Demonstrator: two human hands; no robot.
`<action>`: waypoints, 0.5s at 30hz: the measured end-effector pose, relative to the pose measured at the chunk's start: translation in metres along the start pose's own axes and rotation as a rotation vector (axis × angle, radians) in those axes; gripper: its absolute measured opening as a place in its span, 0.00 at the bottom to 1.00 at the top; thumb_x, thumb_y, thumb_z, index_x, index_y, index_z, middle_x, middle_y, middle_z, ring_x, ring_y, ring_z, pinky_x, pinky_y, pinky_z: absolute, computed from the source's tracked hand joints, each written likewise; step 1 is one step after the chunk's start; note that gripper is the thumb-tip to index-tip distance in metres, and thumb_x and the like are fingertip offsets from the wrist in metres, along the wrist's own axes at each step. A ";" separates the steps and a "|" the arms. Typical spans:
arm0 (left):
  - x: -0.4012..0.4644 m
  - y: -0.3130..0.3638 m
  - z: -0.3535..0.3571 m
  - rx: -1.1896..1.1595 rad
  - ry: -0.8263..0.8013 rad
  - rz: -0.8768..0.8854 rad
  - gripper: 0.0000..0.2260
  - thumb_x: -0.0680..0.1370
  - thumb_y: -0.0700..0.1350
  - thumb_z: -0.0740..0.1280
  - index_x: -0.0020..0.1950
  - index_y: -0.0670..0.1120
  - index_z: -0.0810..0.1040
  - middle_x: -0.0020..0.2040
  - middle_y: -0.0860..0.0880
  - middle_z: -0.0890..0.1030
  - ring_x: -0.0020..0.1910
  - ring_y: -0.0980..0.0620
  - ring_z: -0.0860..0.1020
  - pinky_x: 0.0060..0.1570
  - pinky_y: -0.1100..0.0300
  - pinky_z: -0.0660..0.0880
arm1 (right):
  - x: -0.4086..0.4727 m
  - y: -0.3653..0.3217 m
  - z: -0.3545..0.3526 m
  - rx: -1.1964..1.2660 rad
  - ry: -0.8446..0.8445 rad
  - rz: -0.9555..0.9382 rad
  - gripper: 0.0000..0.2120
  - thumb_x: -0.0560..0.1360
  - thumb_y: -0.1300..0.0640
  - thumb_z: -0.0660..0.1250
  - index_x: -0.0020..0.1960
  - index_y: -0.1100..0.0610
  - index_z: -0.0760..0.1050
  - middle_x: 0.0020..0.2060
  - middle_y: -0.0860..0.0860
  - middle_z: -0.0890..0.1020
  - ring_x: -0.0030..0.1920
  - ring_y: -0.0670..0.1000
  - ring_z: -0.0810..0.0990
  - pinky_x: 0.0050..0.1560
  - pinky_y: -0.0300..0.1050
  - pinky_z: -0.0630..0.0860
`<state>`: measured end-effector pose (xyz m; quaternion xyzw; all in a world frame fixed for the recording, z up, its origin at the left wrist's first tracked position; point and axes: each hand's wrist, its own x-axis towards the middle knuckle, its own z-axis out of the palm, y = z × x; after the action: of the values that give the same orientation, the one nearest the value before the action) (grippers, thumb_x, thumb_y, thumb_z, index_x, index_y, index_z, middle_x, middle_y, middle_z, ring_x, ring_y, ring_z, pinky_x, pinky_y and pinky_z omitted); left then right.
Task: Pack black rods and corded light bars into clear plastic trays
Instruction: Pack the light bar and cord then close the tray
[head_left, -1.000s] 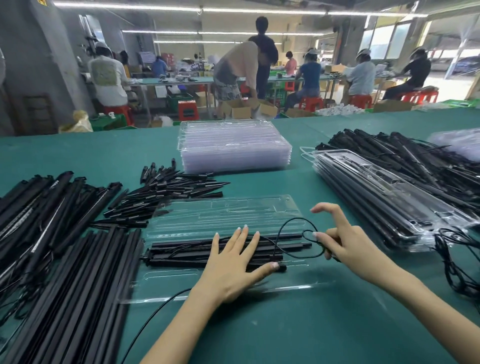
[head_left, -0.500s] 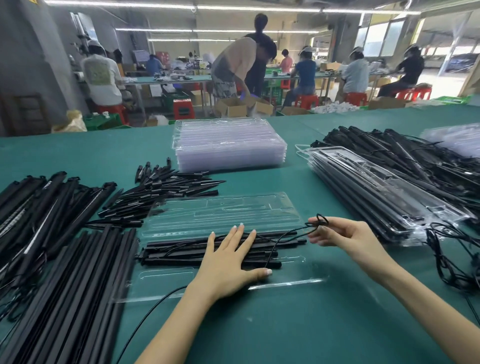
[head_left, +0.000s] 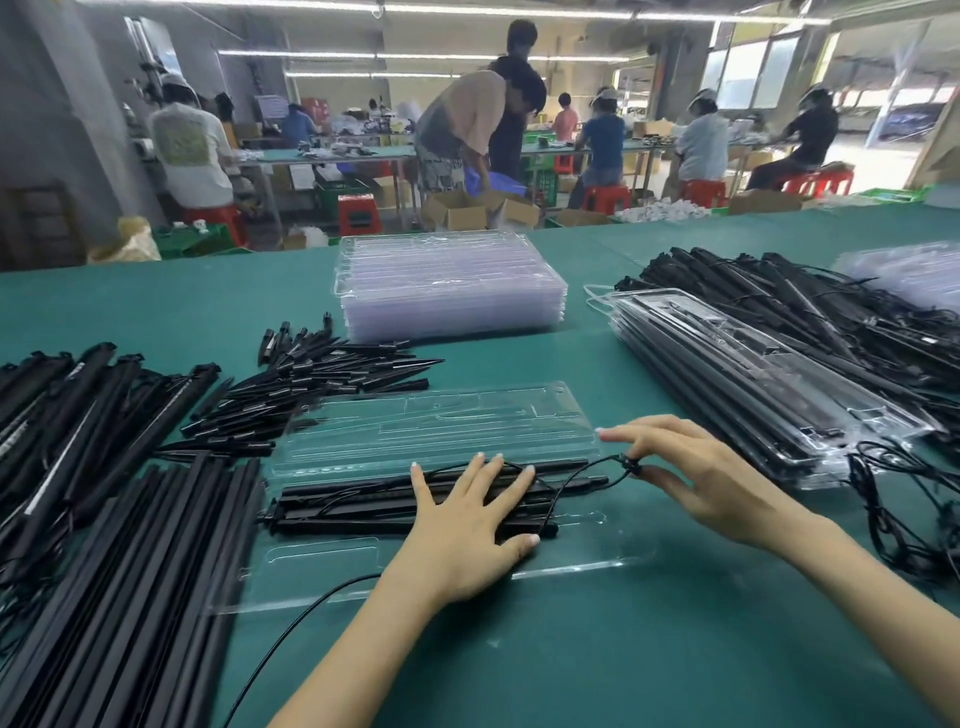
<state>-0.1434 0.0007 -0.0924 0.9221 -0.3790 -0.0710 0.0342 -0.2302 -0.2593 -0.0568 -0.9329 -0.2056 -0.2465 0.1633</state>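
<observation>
An open clear plastic tray (head_left: 431, 431) lies on the green table before me, its lid half spread flat toward the far side. Black rods and light bars (head_left: 343, 504) lie lengthwise in its near half. My left hand (head_left: 467, 530) presses flat on them, fingers straight and spread. My right hand (head_left: 691, 467) hovers at the tray's right end and pinches the thin black cord (head_left: 576, 475) between thumb and fingers, where the cord forms a small bundle.
Long black rods (head_left: 119, 597) are piled at the near left, short black stakes (head_left: 311, 384) behind them. A stack of empty clear trays (head_left: 447, 286) stands at the back. Filled trays (head_left: 753, 374) and corded bars (head_left: 810, 296) lie right. Other people work at far benches.
My right hand has gathered the cord loop from a wide loop into a small bundle and shifted a little right and up. The left hand stays pressed on the bars.
</observation>
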 end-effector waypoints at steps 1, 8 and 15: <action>0.000 0.002 -0.001 -0.002 -0.007 0.008 0.28 0.78 0.66 0.49 0.75 0.66 0.39 0.78 0.53 0.40 0.76 0.55 0.36 0.65 0.30 0.32 | 0.002 -0.002 -0.002 -0.040 -0.018 -0.057 0.08 0.77 0.60 0.65 0.55 0.55 0.77 0.52 0.49 0.81 0.55 0.45 0.75 0.57 0.41 0.72; 0.004 0.011 -0.012 0.019 -0.070 -0.008 0.28 0.78 0.64 0.53 0.73 0.70 0.41 0.79 0.48 0.41 0.76 0.51 0.37 0.64 0.26 0.36 | 0.008 -0.006 -0.010 -0.458 -0.219 -0.379 0.24 0.66 0.71 0.66 0.55 0.48 0.78 0.47 0.48 0.79 0.47 0.52 0.76 0.49 0.44 0.75; 0.004 0.011 -0.006 -0.026 -0.076 0.008 0.28 0.78 0.63 0.52 0.73 0.70 0.40 0.78 0.51 0.36 0.75 0.52 0.33 0.63 0.26 0.34 | 0.000 -0.019 0.004 -0.126 -0.360 -0.067 0.15 0.78 0.62 0.59 0.57 0.47 0.76 0.50 0.47 0.72 0.53 0.47 0.64 0.57 0.39 0.65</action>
<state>-0.1475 -0.0099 -0.0857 0.9166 -0.3827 -0.1109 0.0322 -0.2373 -0.2406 -0.0562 -0.9630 -0.2464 -0.0935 0.0568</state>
